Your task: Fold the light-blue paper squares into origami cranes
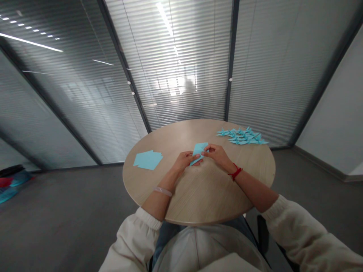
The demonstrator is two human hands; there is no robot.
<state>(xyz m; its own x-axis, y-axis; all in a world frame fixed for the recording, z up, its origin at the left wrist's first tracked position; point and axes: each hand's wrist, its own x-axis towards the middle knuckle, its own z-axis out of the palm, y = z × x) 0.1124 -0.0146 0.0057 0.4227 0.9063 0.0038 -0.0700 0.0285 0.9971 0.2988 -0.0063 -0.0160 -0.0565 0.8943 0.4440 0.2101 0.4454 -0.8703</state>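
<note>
both hands (200,156) pinching paper (197,151) above table (198,196) | sheets (148,159) at left | cranes (242,136) at right

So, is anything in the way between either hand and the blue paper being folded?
Nothing visible. The left hand and right hand both hold the blue paper, pinching it from either side over the table. The stack of flat sheets and the folded pieces lie apart from it.
</note>
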